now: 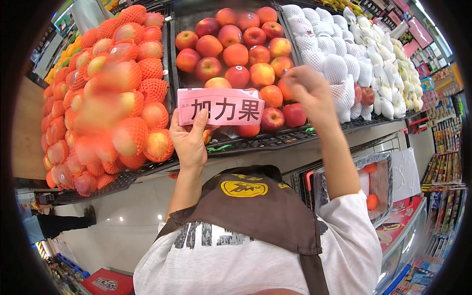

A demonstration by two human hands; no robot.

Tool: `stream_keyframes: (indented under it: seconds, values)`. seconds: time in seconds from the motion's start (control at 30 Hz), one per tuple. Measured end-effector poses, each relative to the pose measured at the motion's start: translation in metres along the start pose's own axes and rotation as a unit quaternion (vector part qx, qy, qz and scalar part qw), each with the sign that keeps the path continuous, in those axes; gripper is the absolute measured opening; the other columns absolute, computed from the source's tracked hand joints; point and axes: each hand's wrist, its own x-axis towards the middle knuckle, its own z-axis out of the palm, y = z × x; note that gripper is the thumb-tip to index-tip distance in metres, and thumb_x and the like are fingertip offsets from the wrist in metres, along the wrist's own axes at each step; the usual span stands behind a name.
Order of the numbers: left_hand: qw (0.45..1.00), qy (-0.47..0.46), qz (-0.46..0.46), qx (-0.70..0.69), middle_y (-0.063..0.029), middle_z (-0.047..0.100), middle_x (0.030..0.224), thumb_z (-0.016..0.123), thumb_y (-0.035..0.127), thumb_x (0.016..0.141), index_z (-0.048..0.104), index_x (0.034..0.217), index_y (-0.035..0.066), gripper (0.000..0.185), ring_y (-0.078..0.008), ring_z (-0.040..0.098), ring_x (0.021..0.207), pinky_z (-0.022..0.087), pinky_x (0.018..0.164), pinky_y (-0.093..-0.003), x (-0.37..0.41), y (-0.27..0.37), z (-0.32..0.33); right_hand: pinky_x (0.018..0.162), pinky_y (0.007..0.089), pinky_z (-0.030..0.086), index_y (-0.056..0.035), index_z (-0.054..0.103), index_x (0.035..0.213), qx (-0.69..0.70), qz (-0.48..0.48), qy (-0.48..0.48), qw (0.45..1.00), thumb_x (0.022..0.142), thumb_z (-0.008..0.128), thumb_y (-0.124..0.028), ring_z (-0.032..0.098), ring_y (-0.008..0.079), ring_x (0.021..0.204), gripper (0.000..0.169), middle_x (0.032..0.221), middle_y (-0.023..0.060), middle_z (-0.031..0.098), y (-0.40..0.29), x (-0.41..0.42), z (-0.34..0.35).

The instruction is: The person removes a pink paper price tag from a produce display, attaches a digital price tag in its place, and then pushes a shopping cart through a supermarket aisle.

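My left hand (191,142) holds a pink paper sign (221,107) with large black writing, thumb on its front and fingers behind. The sign stands over the near part of a black crate (172,44) of loose red and yellow apples (236,55). My right hand (308,86), blurred, is raised at the right side of these apples, beside fruit in white foam nets (335,68). Its fingers look curled; whether they hold anything does not show. To the left, many apples in orange foam nets (153,90) are piled high.
Green ties (219,148) lie at the crate's front edge. On the right are an open carton (381,184) with orange netting and a red-topped case (405,217). Another person (55,225) stands at the lower left. Packed shelves (444,147) line the far right.
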Motion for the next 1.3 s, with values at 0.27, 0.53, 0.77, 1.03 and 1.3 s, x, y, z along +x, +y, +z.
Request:
stream_keyframes:
  seconds: [0.27,0.53,0.77,1.03,1.3]
  values:
    - [0.999,0.041,0.006,-0.017,-0.0053,0.061,0.093,0.061,0.0,0.08,0.054,0.102,0.001,0.023,-0.0103,0.057,0.082,0.047,0.075,-0.0246,0.009,-0.005,-0.012,0.071,0.0353,0.044,-0.0071,0.053,0.093,-0.522,0.103,-0.355,0.769,0.079,0.052,-0.01,0.058,0.0244,0.083,0.014,0.077,0.0062,0.058,-0.026,-0.083,-0.094]
    - [0.999,0.02,-0.02,-0.024,-0.004,0.06,0.093,0.061,-0.001,0.079,0.054,0.103,0.001,0.025,-0.01,0.057,0.083,0.046,0.077,-0.0248,0.014,-0.011,-0.008,0.067,0.035,0.044,-0.0099,0.058,0.084,-0.28,-0.05,-0.508,0.813,0.074,0.056,-0.013,0.056,0.0226,0.081,0.011,0.078,0.0037,0.059,0.011,-0.137,-0.036]
    - [0.997,0.048,-0.032,-0.048,-0.0061,0.057,0.1,0.056,-0.006,0.079,0.048,0.11,-0.001,0.032,-0.0131,0.056,0.09,0.044,0.084,-0.0284,0.017,-0.004,0.0,0.062,0.0323,0.047,-0.0101,0.046,0.097,0.367,0.449,0.104,0.808,0.092,0.044,-0.024,0.057,0.0202,0.065,0.015,0.07,0.0068,0.055,0.102,-0.226,0.017]
    - [0.994,0.013,-0.041,-0.102,-0.007,0.058,0.101,0.057,-0.002,0.081,0.049,0.107,0.002,0.027,-0.0151,0.057,0.09,0.047,0.081,-0.0293,0.019,-0.001,0.006,0.067,0.0201,0.044,-0.0045,0.057,0.105,0.253,0.535,-0.245,0.768,0.083,0.06,-0.01,0.054,0.0056,0.079,0.023,0.085,-0.0017,0.061,0.157,-0.182,0.024]
    - [0.994,0.018,-0.038,-0.105,-0.0069,0.058,0.102,0.056,-0.001,0.082,0.048,0.11,0.004,0.03,-0.0155,0.058,0.091,0.049,0.079,-0.0298,0.014,-0.001,0.013,0.06,0.0254,0.051,-0.0002,0.047,0.111,0.108,0.493,-0.264,0.822,0.085,0.048,-0.004,0.062,0.0179,0.075,0.027,0.084,0.0089,0.061,0.16,-0.174,0.006]
